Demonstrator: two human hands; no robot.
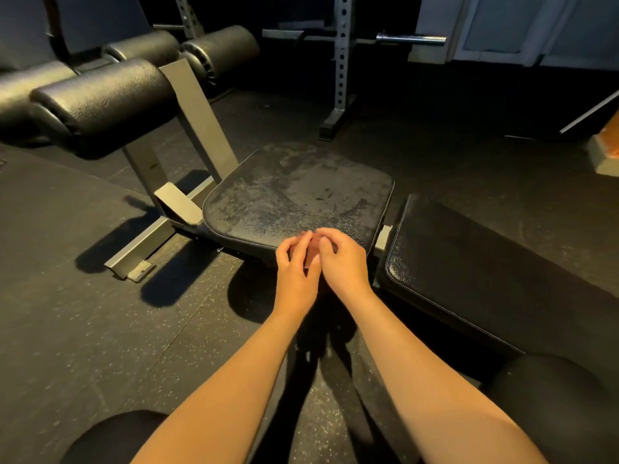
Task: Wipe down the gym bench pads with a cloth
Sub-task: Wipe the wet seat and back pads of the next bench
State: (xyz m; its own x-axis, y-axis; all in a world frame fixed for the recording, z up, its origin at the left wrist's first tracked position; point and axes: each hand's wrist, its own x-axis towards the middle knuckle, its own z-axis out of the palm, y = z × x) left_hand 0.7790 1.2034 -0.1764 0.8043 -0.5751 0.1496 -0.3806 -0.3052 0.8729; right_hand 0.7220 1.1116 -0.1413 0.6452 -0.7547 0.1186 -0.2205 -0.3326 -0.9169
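The black seat pad (294,192) of the gym bench lies in the middle of the view, its surface dull with greyish smears. The black back pad (485,262) joins it on the right, across a narrow gap. My left hand (294,269) and my right hand (341,262) are pressed together over the seat pad's near edge, fingers curled and touching each other. A small reddish patch shows between the fingers, and I cannot tell whether it is an object or skin.
Black roller pads (100,95) sit on the bench's grey steel frame (144,246) at the left. A rack upright (341,61) and a barbell end (412,39) stand behind. Speckled rubber flooring (83,329) surrounds the bench. My knees (110,437) are at the bottom.
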